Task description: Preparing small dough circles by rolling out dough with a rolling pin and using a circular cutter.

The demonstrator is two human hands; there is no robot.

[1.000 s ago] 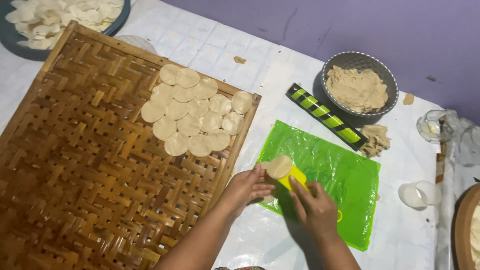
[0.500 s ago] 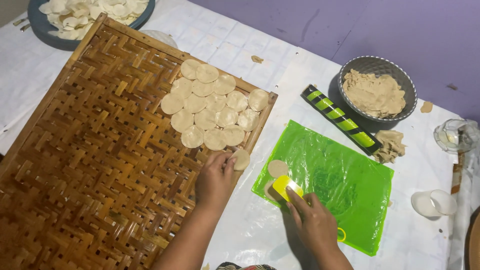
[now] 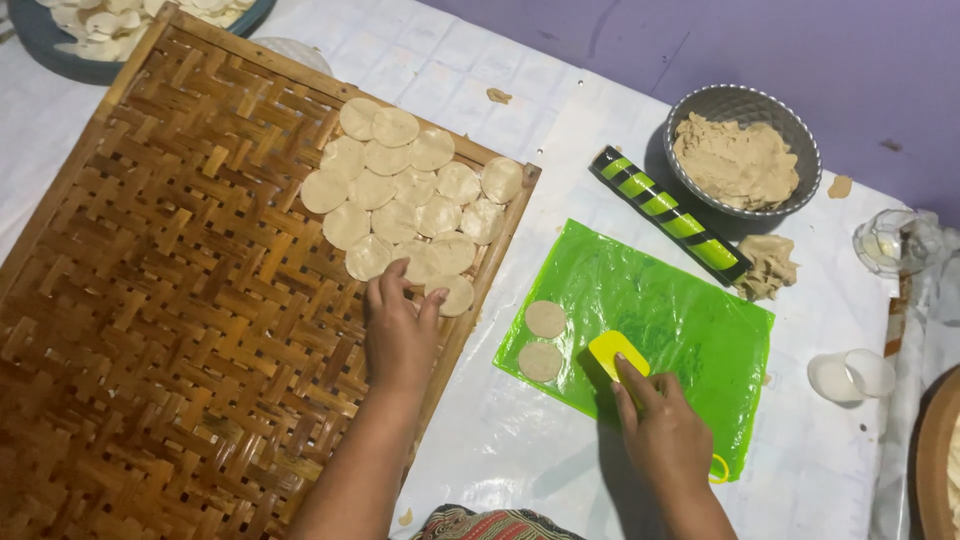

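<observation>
On woven tray (image 3: 150,300), left hand (image 3: 400,330) grip open over dough discs (image 3: 410,200), right hand (image 3: 665,435) grip pinching yellow scraper (image 3: 617,354).

Tray (image 3: 150,300): woven bamboo or wood strips, brown, slight sheen, ribbed basket-weave surface. Dough discs (image 3: 410,190) on it: pale beige, matt, smooth. Mat (image 3: 690,330): thin green plastic film, glossy, wrinkled. Scraper (image 3: 617,352): yellow plastic, smooth. Rolling pin (image 3: 668,213): black with green stripes, glossy, probably plastic. Bowl (image 3: 790,125): grey wire mesh, likely metal; dough (image 3: 735,160) inside rough, crumbly, matt. Table cover (image 3: 520,440): white, faintly quilted, cloth or plastic, cannot tell. Wall (image 3: 780,40): purple, matt.
</observation>
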